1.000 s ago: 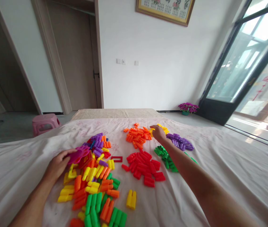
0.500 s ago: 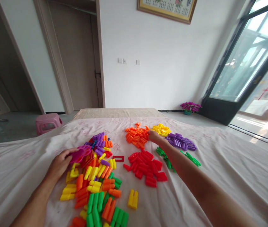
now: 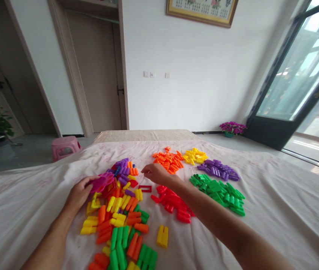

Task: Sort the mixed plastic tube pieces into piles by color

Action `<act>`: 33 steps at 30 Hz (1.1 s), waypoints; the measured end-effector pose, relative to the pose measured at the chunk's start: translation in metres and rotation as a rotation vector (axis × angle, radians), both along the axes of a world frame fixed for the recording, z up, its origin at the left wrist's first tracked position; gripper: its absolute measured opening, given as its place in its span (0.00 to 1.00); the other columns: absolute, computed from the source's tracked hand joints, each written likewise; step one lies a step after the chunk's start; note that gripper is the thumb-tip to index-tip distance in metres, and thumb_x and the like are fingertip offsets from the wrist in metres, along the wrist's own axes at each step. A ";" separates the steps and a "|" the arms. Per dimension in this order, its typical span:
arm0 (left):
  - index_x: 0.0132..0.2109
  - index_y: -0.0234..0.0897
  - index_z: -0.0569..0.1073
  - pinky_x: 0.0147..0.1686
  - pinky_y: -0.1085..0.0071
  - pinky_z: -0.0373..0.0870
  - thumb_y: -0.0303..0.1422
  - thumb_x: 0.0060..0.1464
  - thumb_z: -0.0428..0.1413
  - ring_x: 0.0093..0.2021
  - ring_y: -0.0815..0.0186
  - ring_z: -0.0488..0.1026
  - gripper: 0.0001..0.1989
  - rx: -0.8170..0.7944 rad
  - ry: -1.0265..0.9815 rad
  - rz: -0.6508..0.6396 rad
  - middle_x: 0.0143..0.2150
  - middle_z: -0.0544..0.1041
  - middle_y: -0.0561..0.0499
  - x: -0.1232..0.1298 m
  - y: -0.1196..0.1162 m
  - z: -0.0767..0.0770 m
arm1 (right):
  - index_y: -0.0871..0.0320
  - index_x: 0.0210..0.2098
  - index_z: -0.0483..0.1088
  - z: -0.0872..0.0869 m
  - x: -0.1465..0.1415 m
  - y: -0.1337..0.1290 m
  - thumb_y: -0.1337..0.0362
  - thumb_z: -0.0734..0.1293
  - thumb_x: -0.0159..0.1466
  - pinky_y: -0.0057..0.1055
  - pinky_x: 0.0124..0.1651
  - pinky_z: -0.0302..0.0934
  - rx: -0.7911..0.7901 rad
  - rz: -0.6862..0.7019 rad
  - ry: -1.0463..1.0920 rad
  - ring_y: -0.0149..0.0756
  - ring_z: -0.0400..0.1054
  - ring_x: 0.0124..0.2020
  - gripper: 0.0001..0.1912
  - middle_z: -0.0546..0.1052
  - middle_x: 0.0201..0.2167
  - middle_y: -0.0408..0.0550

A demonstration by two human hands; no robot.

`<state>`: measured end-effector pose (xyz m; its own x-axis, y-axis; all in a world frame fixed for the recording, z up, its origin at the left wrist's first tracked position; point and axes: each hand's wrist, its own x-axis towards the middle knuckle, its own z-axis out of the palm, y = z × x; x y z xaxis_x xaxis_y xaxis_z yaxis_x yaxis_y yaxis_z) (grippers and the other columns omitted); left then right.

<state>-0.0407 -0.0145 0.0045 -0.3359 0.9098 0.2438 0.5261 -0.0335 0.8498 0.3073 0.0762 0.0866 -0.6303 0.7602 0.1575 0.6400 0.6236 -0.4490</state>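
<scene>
My left hand (image 3: 81, 192) grips a magenta flower-shaped plastic piece (image 3: 102, 182) by its edge, at the left side of the mixed pile. Under the flower piece lie red flat pieces (image 3: 110, 190). My right hand (image 3: 156, 173) hovers between the mixed pile and the orange blocks, its fingers curled together and no block visible in them. Closest to its fingertips are small orange blocks (image 3: 131, 167) and purple blocks (image 3: 123, 170) of the mixed pile. My right forearm partly covers the red blocks (image 3: 170, 200).
Sorted heaps of orange blocks (image 3: 168, 162), yellow blocks (image 3: 195, 155), purple blocks (image 3: 220, 170) and green blocks (image 3: 221, 192) lie on the patterned cloth (image 3: 271, 187). A red rectangular frame (image 3: 145, 188) and a yellow block (image 3: 162, 236) lie apart. A pink stool (image 3: 66, 147) stands beyond.
My right hand has swung left, from beside the orange and yellow heaps toward the mixed pile. The green heap is now uncovered. My left hand keeps hold of the magenta flower piece.
</scene>
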 end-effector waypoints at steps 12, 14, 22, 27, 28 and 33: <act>0.53 0.36 0.73 0.58 0.59 0.65 0.31 0.48 0.53 0.55 0.55 0.74 0.23 0.004 -0.111 -0.005 0.54 0.78 0.41 -0.003 0.002 -0.004 | 0.59 0.39 0.77 -0.006 -0.047 -0.019 0.61 0.59 0.65 0.28 0.31 0.58 0.034 -0.207 -0.261 0.41 0.75 0.37 0.16 0.80 0.38 0.56; 0.53 0.36 0.73 0.58 0.59 0.66 0.32 0.48 0.53 0.54 0.54 0.74 0.23 -0.011 -0.110 -0.010 0.54 0.78 0.41 -0.004 0.003 -0.005 | 0.58 0.40 0.77 -0.006 -0.033 -0.019 0.62 0.59 0.65 0.27 0.32 0.58 0.022 -0.207 -0.207 0.40 0.75 0.38 0.15 0.81 0.38 0.54; 0.53 0.35 0.74 0.55 0.62 0.68 0.32 0.48 0.53 0.53 0.54 0.75 0.24 -0.032 -0.069 -0.007 0.52 0.79 0.43 -0.006 0.003 -0.007 | 0.56 0.41 0.77 0.001 -0.029 -0.019 0.62 0.61 0.64 0.29 0.35 0.60 -0.057 -0.123 -0.138 0.40 0.74 0.39 0.14 0.80 0.38 0.50; 0.51 0.36 0.75 0.55 0.63 0.68 0.32 0.48 0.52 0.53 0.55 0.75 0.22 -0.034 -0.032 0.002 0.52 0.80 0.44 -0.002 -0.001 0.000 | 0.54 0.46 0.74 -0.003 -0.059 -0.027 0.54 0.65 0.60 0.33 0.37 0.63 0.029 -0.032 -0.190 0.45 0.73 0.43 0.18 0.77 0.46 0.53; 0.51 0.36 0.75 0.55 0.62 0.68 0.32 0.47 0.52 0.52 0.54 0.75 0.22 -0.038 -0.025 0.006 0.51 0.80 0.44 -0.001 -0.001 0.002 | 0.53 0.47 0.73 -0.006 -0.063 -0.028 0.54 0.66 0.60 0.33 0.38 0.63 0.048 -0.023 -0.187 0.45 0.72 0.44 0.18 0.76 0.46 0.53; 0.49 0.36 0.75 0.54 0.61 0.69 0.35 0.48 0.53 0.51 0.53 0.75 0.20 -0.052 -0.035 -0.007 0.51 0.80 0.43 0.001 -0.003 0.005 | 0.52 0.47 0.71 -0.014 -0.054 -0.022 0.58 0.67 0.60 0.29 0.37 0.61 -0.022 -0.028 0.032 0.37 0.72 0.39 0.16 0.78 0.41 0.45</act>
